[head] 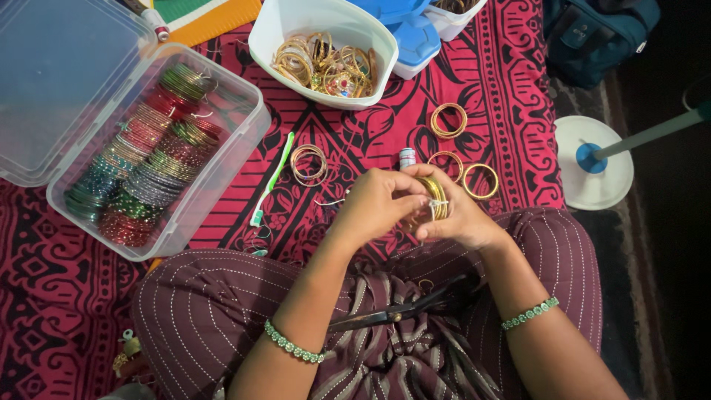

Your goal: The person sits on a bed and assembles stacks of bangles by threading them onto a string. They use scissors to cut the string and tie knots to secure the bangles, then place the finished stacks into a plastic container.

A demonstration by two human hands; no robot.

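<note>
Nearest, across the lap on the striped maroon cloth, lie black scissors (400,311), blades pointing toward 2 o'clock. Just above them the two hands meet. The right hand (463,218) is closed around a stack of gold bangles (433,196), thumb and fingers clasping the rims, with a pale thread wound across the stack. The left hand (374,207) has its fingertips pinched against the stack's near side, at or by that thread; the exact hold is hidden.

The bangles look thin, rigid and light, smooth and likely slippery against one another, so a grip across the whole stack's rim seems the surest hold; the thread is limp and fine.

At 11 o'clock from the hands lies a green-and-white toothbrush (272,180); loose gold bangles (474,180) lie at 12 to 1 o'clock. Farther, at 10 o'clock, a clear plastic box (244,141) holds rows of coloured bangles. Farthest, at 12 o'clock, a white tub (266,41) holds more gold bangles.
</note>
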